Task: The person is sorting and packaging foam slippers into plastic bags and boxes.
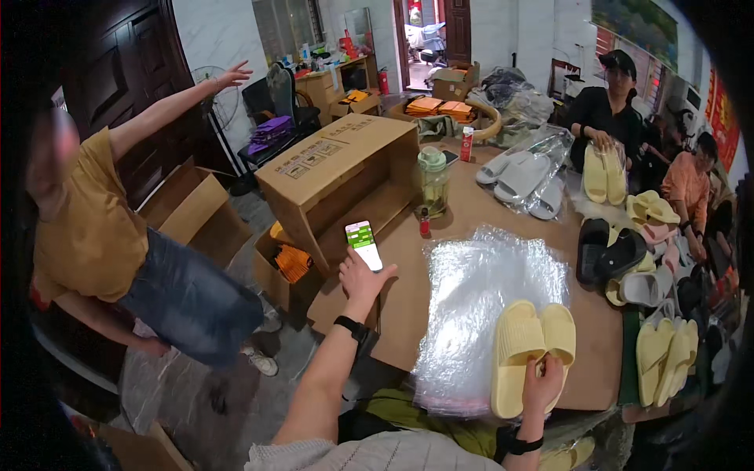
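My left hand point(364, 279) reaches to the lower end of a phone point(363, 235) with a lit green and white screen, by the open carton. Its thumb sticks out to the side and a finger lies on the phone's left part. My right hand point(543, 385) is closed at the inner edges of a pair of pale yellow slippers point(519, 334), its fingertips just below the ribbed straps. The slippers lie side by side, toes away from me, over the right part of a stack of clear plastic bags point(463, 314).
A large carton point(345, 157) lies on its side on the table point(597, 369). Beyond it stand a green-lidded jar point(433, 180) and a small red bottle point(425, 222). Bagged grey slippers point(522, 177) and a slipper pile point(628, 251) fill the right. People stand left and sit at right.
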`<state>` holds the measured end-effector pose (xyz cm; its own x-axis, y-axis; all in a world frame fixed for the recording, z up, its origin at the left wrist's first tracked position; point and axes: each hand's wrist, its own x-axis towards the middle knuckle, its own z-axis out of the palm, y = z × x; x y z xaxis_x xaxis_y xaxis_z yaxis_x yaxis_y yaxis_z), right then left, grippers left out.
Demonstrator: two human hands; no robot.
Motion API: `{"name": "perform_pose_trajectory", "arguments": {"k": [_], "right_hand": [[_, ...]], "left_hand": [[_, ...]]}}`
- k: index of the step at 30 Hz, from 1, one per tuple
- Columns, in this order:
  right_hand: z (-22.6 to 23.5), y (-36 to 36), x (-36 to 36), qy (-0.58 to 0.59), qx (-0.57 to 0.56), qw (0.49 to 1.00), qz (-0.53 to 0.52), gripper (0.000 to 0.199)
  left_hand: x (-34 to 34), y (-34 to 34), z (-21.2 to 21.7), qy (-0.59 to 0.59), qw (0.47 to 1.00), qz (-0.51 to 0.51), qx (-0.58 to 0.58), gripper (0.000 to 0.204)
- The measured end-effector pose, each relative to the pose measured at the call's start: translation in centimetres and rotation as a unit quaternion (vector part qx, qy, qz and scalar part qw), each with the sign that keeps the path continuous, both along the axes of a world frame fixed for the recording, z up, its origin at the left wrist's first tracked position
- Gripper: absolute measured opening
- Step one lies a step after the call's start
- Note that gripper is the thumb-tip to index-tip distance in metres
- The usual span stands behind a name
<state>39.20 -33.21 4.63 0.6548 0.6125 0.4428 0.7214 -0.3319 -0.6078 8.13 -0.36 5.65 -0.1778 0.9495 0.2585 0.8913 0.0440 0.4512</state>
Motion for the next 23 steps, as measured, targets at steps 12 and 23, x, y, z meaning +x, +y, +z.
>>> {"name": "perform_pose_trajectory", "arguments": {"k": [12, 23], "right_hand": [[0.1, 0.1, -0.1, 0.02, 0.025, 0.999, 0.003, 0.025], [0.3, -0.8, 1.4, 0.02, -0.031, 0.999, 0.028, 0.038]], "left_hand": [[-0.1, 3.6, -1.7, 0.003, 0.998, 0.049, -0.048, 0.119], [0.2, -4.1, 1.1, -0.151, 0.972, -0.172, 0.055, 0.111]]}}
